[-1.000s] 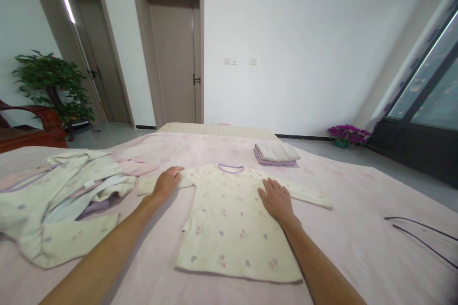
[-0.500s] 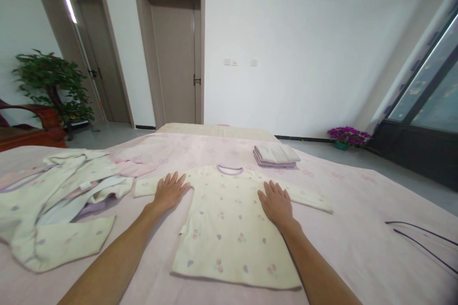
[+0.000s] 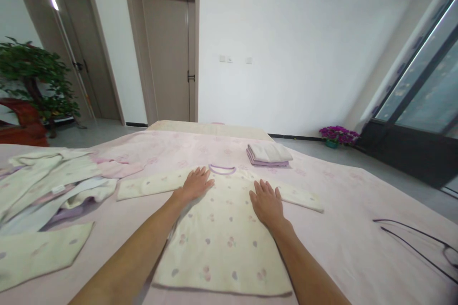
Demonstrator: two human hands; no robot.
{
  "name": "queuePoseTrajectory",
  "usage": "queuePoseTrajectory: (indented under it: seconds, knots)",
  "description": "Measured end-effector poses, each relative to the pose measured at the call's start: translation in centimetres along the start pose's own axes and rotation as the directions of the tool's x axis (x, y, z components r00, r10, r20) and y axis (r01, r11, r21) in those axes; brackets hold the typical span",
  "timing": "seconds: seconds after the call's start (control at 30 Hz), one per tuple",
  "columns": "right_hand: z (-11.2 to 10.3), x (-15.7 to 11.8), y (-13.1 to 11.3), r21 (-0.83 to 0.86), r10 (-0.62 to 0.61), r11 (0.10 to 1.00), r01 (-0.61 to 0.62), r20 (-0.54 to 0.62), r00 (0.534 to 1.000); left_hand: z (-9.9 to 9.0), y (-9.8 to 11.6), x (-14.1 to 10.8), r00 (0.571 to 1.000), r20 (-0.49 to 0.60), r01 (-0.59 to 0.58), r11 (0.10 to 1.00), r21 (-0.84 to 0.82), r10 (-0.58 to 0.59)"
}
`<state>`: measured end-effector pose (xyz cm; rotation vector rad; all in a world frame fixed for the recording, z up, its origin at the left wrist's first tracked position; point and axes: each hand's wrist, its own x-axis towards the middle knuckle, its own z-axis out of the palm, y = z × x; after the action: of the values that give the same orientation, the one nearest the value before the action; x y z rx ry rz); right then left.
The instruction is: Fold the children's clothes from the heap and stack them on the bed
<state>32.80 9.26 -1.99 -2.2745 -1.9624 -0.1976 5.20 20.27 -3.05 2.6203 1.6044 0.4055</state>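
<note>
Since half a second ago, the left hand [image 3: 197, 184] has slid inward, off the outstretched sleeve and onto the shoulder of the small cream shirt [image 3: 229, 243], while the right hand [image 3: 267, 202] stays on the opposite shoulder; the whole view has also shifted a little. Both hands lie palm down with the fingers slightly spread, so each grip is wide and closed around nothing, simply resting on the fabric. Taking the shirt's middle as the centre of the dial, the left hand sits at eleven o'clock and the right between one and two. It lies flat on a pink cloth [image 3: 336, 257], purple-edged neckline [image 3: 222, 172] at twelve, hem [image 3: 222, 289] at six, one sleeve [image 3: 153, 184] stretched toward ten and the other [image 3: 302, 198] toward two. Cherry and heart prints dot the front. At one o'clock, just past the shoulder, is a neat folded stack [image 3: 270, 153], white over lilac. Toward nine to ten o'clock lies a loose heap of clothes [image 3: 36, 176] in cream, pink and purple, and at three, well apart, a pair of dark-framed glasses [image 3: 415, 251] runs out of view.
</note>
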Motion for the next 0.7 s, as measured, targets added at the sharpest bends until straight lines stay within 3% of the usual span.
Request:
queuePoseTrajectory:
  seconds: [0.3, 0.5, 0.7]
  knots:
    - [-0.8, -0.4, -0.2, -0.036, -0.115, 0.993, 0.113, -0.065, 0.991, -0.1, 0.8, 0.1, 0.981, 0.087, 0.167, 0.982, 0.084, -0.174]
    - [-3.0, 1.9, -3.0, 0.059, -0.267, 0.963, 0.262, 0.111, 0.957, -0.1, 0.9, 0.0, 0.983, 0.077, 0.160, 0.985, 0.069, -0.166]
    - [0.1, 5.3, -5.4, 0.122, -0.242, 0.967, 0.223, 0.179, 0.954, 0.1, 0.7, 0.1, 0.980, 0.069, 0.184, 0.981, 0.057, -0.188]
